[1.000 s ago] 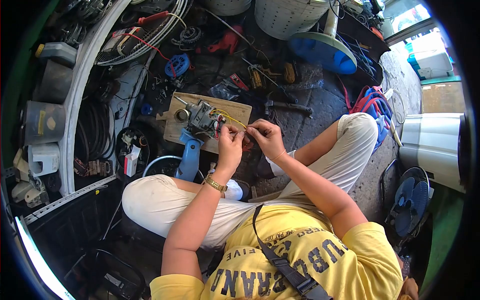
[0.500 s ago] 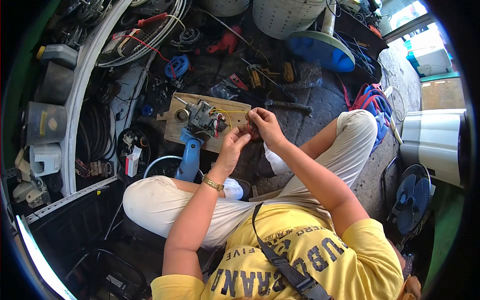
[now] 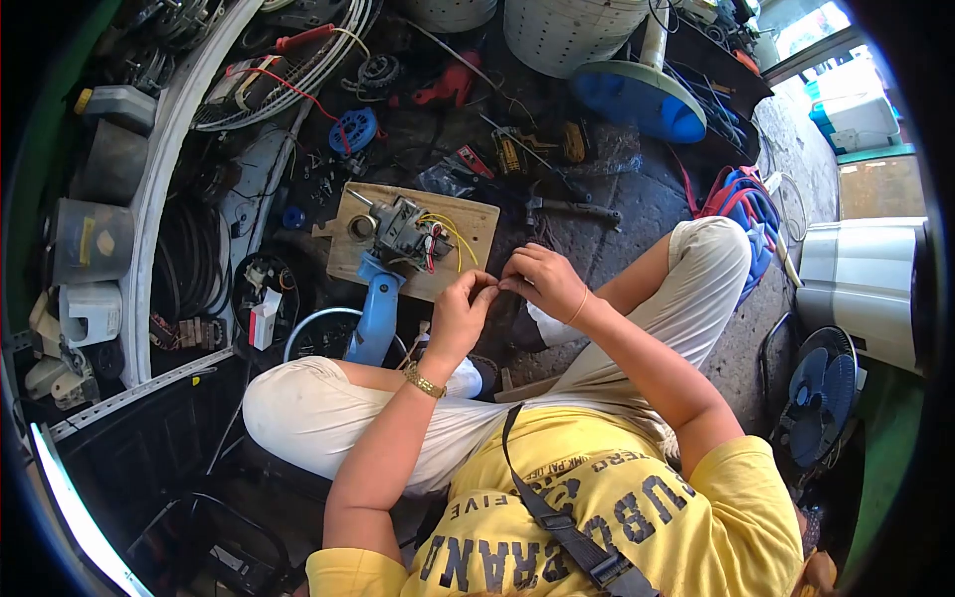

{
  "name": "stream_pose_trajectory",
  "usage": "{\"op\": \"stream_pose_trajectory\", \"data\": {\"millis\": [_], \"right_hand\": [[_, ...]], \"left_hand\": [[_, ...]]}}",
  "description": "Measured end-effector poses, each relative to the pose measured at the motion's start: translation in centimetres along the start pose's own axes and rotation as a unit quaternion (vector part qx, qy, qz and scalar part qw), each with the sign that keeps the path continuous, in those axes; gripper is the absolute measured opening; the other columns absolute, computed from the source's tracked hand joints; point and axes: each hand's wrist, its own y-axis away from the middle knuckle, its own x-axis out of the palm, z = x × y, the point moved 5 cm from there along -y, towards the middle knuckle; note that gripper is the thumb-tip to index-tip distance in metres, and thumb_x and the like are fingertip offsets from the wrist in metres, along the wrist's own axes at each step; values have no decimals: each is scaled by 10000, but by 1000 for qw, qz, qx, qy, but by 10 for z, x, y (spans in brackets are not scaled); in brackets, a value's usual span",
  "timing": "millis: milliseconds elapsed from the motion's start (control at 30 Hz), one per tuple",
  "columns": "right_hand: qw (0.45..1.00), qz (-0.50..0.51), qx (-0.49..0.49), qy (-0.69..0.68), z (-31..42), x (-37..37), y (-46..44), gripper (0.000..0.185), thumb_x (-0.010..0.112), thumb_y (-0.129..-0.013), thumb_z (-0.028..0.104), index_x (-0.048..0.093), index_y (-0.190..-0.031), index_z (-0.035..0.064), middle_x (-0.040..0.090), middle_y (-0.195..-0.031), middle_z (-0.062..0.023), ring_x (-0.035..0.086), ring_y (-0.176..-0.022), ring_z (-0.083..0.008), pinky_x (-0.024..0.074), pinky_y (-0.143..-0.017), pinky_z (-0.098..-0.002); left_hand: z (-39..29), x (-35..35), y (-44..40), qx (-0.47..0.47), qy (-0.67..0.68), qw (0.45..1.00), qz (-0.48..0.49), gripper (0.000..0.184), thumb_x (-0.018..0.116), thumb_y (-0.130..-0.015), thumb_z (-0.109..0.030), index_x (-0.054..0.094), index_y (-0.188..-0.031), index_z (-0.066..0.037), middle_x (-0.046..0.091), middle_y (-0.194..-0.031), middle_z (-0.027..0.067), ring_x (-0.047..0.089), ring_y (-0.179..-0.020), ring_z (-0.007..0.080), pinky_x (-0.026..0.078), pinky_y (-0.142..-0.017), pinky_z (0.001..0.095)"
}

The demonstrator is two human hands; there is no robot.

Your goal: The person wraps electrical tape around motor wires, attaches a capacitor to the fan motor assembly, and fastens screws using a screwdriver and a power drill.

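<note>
My left hand (image 3: 463,316) and my right hand (image 3: 545,281) meet fingertip to fingertip just off the near right edge of a wooden board (image 3: 476,221). Both are closed in a pinch, and whatever lies between the fingers is too small to make out. On the board rests a grey electric motor (image 3: 402,231) with a metal shaft pointing to the far left. Yellow wires (image 3: 453,227) loop out of it toward my left hand, their near ends close to the fingers. Shorter red and white wires (image 3: 432,247) hang at the motor's side. A metal ring (image 3: 361,228) sits beside the motor.
A blue fan neck (image 3: 376,313) stands against the board's near edge. Beyond the board lie a hammer (image 3: 575,208), a red power drill (image 3: 453,82) and a blue reel (image 3: 353,130). A blue round base (image 3: 637,102) is at the far right. A shelf with plastic containers (image 3: 95,242) lines the left.
Both hands have drawn nearer to my body and come together. The yellow wire that ran straight to my right hand now curves loosely, and the red piece at the fingers no longer shows.
</note>
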Motion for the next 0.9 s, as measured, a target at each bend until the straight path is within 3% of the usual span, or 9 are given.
{"op": "stream_pose_trajectory", "data": {"millis": [100,133,233,300,333,433,533,567,900], "right_hand": [[948,-11,232,-217,-41,22,4,152,661,-802,163,625,-873,34,575,-788,-86,585,-673,-293,470,-628,-373],[948,-10,233,-218,-47,30,-3,152,661,-802,163,625,-873,34,575,-788,-86,585,-673,-293,470,-628,-373],[963,-67,249,-73,-56,51,-30,156,669,-787,205,663,-877,77,580,-830,-77,596,-782,-280,485,-692,-377],[969,-158,164,96,-41,59,-50,148,659,-780,198,673,-863,75,575,-828,-96,580,-846,-280,474,-724,-374],[969,-159,163,93,-42,62,-53,148,659,-780,198,673,-863,75,575,-828,-96,580,-846,-280,474,-724,-374],[963,-61,259,48,-63,80,-59,204,665,-763,289,696,-878,124,606,-898,-77,566,-963,-299,485,-790,-395],[919,13,297,-258,-85,74,-44,219,670,-810,211,668,-896,9,686,-804,-67,630,-693,-162,486,-621,-308],[842,48,376,-384,-83,68,-32,207,656,-846,145,654,-938,-40,679,-789,-55,596,-661,-87,459,-571,-245],[894,-4,341,-290,-50,17,-1,114,641,-827,24,666,-901,-59,642,-739,-40,569,-671,-86,470,-633,-237]], "left_hand": [[-6,-12,9,10,-68,996,-50,109,514,-941,-90,590,-901,-22,591,-740,12,566,-692,68,454,-628,207],[-3,-14,12,8,-68,996,-50,109,514,-941,-90,590,-901,-22,591,-740,12,566,-692,68,454,-628,207],[8,-17,15,-21,210,975,-75,129,465,-976,-125,564,-989,-44,479,-708,-24,451,-620,40,475,-659,206],[11,-17,16,-40,258,962,-76,135,453,-981,-128,559,-1010,-49,480,-723,-23,453,-627,40,489,-671,212],[13,-19,17,-57,308,946,-83,144,441,-987,-131,554,-1031,-53,482,-739,-22,456,-634,40,503,-682,219],[12,-19,17,-71,318,943,-71,180,441,-985,-130,558,-1086,-38,488,-744,-20,477,-644,53,511,-706,224],[15,-16,15,-97,333,937,-50,200,459,-974,-110,550,-1129,-23,531,-790,3,522,-688,72,509,-721,224],[16,-12,15,-112,331,936,-36,211,474,-964,-95,544,-1146,-17,570,-832,23,557,-723,86,509,-731,226],[20,11,6,-130,314,940,-32,230,503,-930,-40,540,-1153,5,648,-876,73,622,-766,127,500,-692,229]]}}
